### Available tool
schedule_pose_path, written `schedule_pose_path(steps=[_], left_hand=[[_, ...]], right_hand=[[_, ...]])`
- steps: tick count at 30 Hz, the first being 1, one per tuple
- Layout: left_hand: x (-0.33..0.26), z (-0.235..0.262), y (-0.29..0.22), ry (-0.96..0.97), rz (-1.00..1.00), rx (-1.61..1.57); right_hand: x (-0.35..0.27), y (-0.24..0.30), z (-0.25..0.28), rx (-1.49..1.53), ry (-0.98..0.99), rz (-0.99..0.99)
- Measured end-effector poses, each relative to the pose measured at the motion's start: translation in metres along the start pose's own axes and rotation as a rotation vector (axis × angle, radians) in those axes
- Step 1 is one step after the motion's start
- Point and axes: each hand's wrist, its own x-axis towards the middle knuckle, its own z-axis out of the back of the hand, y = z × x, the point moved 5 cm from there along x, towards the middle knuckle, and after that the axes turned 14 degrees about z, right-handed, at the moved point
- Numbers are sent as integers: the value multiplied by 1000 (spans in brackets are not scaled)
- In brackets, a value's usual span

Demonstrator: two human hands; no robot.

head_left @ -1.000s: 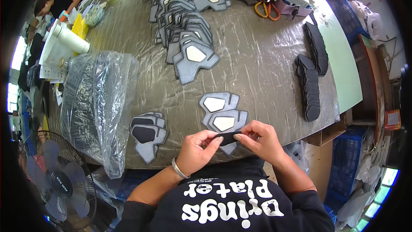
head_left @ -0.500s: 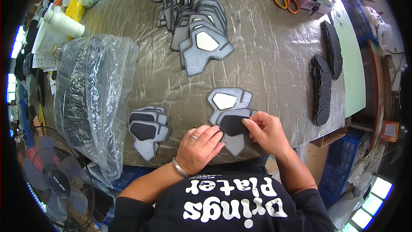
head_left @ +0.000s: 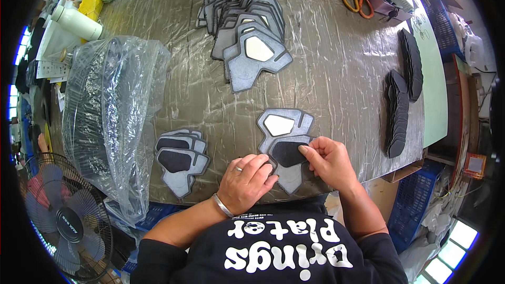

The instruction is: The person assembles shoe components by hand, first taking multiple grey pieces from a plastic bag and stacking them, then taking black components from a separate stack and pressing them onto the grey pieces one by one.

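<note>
In front of me lies a grey, irregularly shaped panel [head_left: 289, 179] with a dark border, overlapping another grey panel [head_left: 303, 121] whose window shows white. A black patch [head_left: 286, 153] covers the window area of the nearer panel. My right hand [head_left: 331, 164] pinches the right edge of this patch between thumb and bent fingers. At the panel's left edge, my left hand [head_left: 246, 181] presses with its fingers curled together; its fingertips partly hide that edge. To the left lies a small overlapping pile of grey panels [head_left: 181, 178] with black patches in them.
A long overlapping row of grey panels [head_left: 258, 68] runs to the far side. Two rows of black patches [head_left: 397, 121] lie at right. Clear plastic [head_left: 113, 121] covers dark pieces at left, near a white bottle [head_left: 77, 23]. Orange-handled scissors [head_left: 357, 4] lie far right; a fan [head_left: 68, 221] stands lower left.
The black patch now lies more evenly within the panel's outline, its lower right part no longer over the border. Both hands stay almost in place; the view has shifted slightly.
</note>
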Motion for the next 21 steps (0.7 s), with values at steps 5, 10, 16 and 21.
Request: schedule_pose_path(steps=[5,10,16,21], left_hand=[[5,3,-5,8,-26,38],[6,2,-5,50,-41,65],[8,0,-7,63,-31,90],[8,-5,-8,64,-36,167]], right_hand=[[0,-2,-1,31,-25,6],[0,0,-2,11,-28,8],[0,-2,-2,-22,-35,21],[2,1,-2,-68,-51,36]])
